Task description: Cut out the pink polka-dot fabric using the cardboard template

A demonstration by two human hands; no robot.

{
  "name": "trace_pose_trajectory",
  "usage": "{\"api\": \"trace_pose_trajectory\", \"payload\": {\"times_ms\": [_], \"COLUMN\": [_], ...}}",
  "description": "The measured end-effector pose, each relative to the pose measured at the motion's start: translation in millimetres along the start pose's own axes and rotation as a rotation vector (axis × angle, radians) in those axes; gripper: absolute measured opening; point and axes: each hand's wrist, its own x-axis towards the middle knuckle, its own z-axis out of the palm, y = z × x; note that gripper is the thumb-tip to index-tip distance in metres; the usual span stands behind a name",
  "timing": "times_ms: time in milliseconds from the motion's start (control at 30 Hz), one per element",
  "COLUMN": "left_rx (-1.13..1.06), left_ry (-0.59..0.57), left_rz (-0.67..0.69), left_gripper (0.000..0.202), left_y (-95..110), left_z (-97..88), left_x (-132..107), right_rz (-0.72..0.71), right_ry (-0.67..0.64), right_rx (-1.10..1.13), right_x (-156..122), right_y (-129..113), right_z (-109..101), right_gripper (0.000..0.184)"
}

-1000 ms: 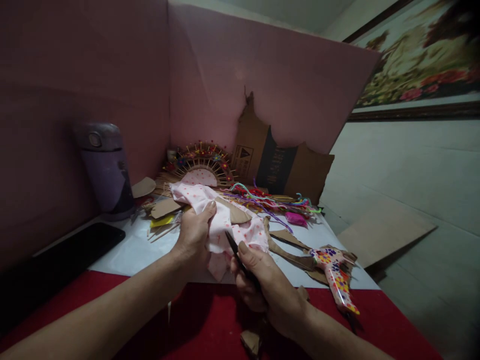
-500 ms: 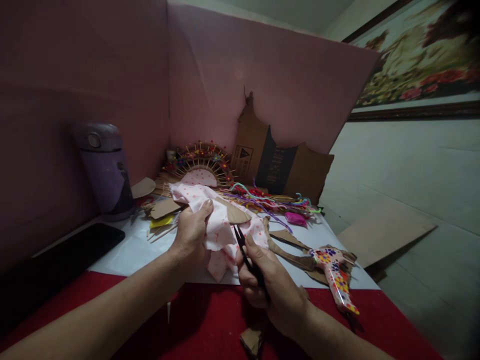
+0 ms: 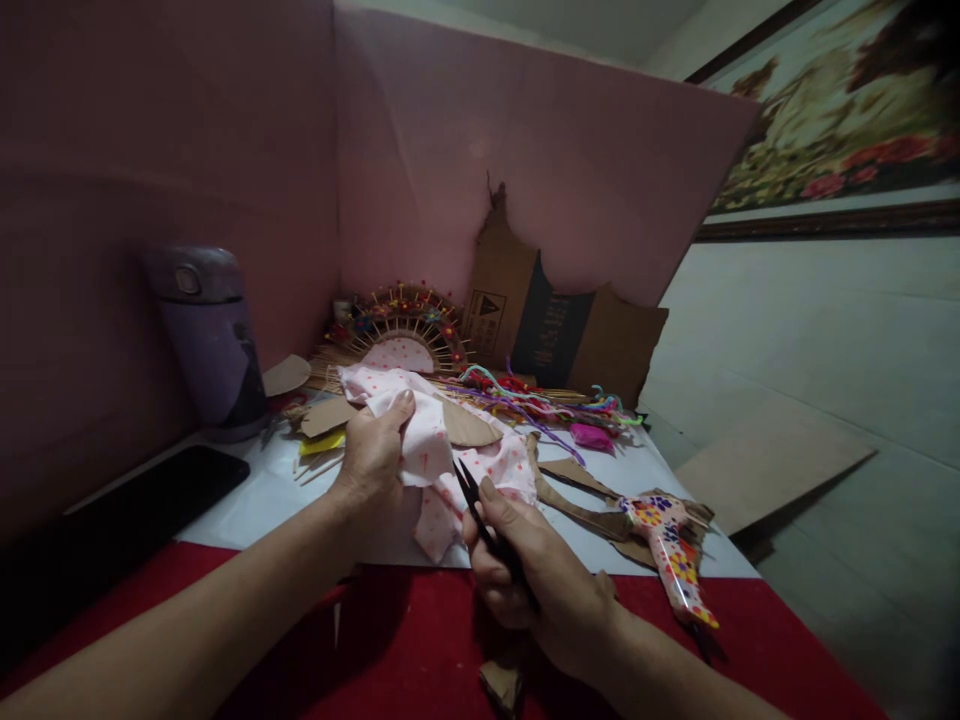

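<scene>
Within left grip (image 3: 371,452), pink dotted cloth (image 3: 426,445)

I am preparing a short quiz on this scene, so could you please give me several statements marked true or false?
1. The left hand holds the cloth. True.
2. The right hand is empty. False: it holds a black tool.
3. The bottle lies on its side. False: it stands upright.
4. The glue gun has a flower pattern. True.
5. The pink packet is left of the cloth. False: it is to the right.
</scene>
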Motion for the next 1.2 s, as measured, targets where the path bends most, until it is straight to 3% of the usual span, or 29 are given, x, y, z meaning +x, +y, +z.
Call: {"api": "trace_pose_trajectory", "payload": {"times_ms": [600, 767, 1200], "left_rx": [-0.013, -0.008, 0.045], "left_ry": [0.005, -0.057, -0.116], "left_rz": [0.026, 0.019, -0.012], "left_gripper": [0.014, 0.020, 0.024], "left_y": [3.9, 0.4, 0.2], "left_z": [1.1, -1.5, -0.8], "left_x": [-1.9, 0.2, -7.0], "right_rz": [0.002, 0.013, -0.126], "right_ry": [0.011, 0.002, -0.002], "right_rx": [0.021, -0.003, -0.015], "right_x": [0.9, 0.1, -2.9], "right_y": [-1.6, -1.8, -1.3], "right_z": [-0.4, 0.8, 4.7], "right_gripper": [0.050, 0.049, 0.050]}}
